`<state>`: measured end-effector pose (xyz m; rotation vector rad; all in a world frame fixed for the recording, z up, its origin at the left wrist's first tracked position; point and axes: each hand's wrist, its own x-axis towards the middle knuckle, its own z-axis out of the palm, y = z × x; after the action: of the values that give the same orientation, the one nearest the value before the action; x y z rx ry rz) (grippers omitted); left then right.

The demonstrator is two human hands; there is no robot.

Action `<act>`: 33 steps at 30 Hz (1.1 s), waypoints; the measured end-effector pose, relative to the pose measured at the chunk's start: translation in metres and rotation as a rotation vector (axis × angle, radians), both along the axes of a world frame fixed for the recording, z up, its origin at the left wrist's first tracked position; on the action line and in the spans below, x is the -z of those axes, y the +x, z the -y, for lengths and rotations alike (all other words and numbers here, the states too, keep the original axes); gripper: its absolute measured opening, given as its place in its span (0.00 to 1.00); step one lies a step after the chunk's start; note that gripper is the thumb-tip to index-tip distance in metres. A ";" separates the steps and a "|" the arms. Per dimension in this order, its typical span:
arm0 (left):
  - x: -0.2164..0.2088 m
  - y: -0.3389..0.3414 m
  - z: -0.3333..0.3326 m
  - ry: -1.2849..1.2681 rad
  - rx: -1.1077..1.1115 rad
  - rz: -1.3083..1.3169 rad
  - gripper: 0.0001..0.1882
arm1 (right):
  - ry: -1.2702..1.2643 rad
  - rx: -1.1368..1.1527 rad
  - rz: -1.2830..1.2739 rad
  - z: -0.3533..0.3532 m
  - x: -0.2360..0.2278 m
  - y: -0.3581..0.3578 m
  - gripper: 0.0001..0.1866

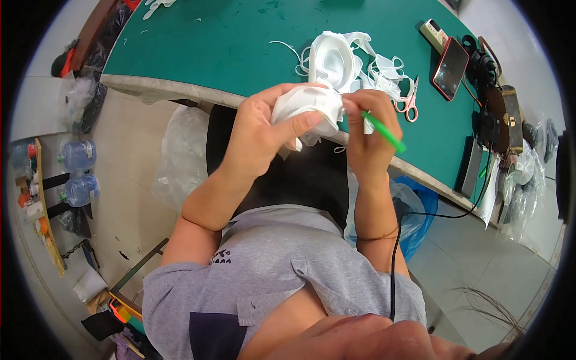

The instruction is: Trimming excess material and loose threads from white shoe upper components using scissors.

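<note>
My left hand (258, 129) is closed round a white cup-shaped face mask (306, 101), its thumb pressed on the near side. The mask is held just above the table's near edge. At the mask's right side, the fingers of my right hand (369, 141) are pinched together. A slim tool with a bright green handle (385, 132) sticks out of that hand; its tip is hidden, so its kind cannot be told. Just beyond my hands, more white cup-shaped masks (332, 57) lie stacked on the table, with loose straps and ear loops (387, 69) to their right.
Pink-handled scissors (410, 107) lie on the green table (228, 48), right of the masks. Farther right are a red-edged phone (450, 68), a beige device (433, 33) and a brown bag (510, 120). A black cable (420, 213) runs down beside my right arm.
</note>
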<state>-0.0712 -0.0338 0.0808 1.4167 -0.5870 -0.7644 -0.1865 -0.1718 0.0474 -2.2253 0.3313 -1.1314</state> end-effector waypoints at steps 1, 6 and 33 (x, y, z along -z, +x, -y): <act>0.005 0.009 0.001 -0.056 0.175 -0.247 0.20 | 0.303 -0.065 0.114 0.001 0.004 -0.001 0.03; 0.018 0.017 0.011 -0.050 0.671 -0.417 0.32 | 0.487 -0.019 0.004 0.029 0.023 0.014 0.05; 0.060 0.047 0.015 -0.479 0.000 -0.709 0.13 | 1.257 -0.308 0.575 0.050 0.005 -0.036 0.10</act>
<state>-0.0247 -0.0488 0.0213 0.6377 -0.1882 -0.9784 -0.2229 -0.2214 0.0420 -0.7829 0.3030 -0.9209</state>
